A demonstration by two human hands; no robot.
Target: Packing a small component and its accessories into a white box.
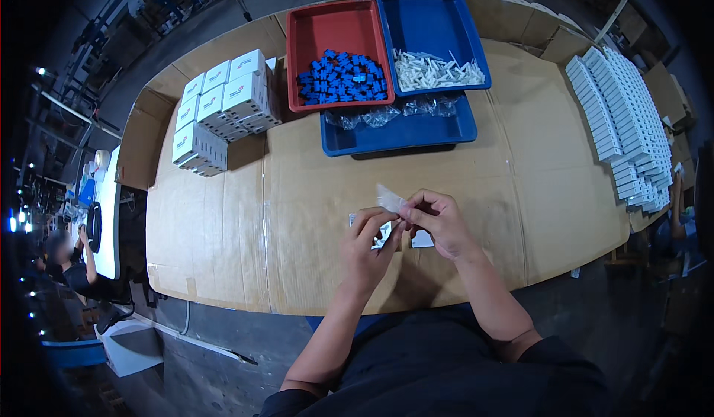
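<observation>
Both hands meet over the cardboard-covered desk [312, 194]. The left hand [368, 242] and right hand [439, 220] have their fingers pinched on 1 small clear plastic bag [388, 197], lifted above the desk, probably to open its mouth.

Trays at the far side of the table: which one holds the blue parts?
The red tray, leftmost of the three. It holds a heap of small blue parts; the blue tray beside it holds white pieces, and the nearer blue tray holds clear bags.
</observation>
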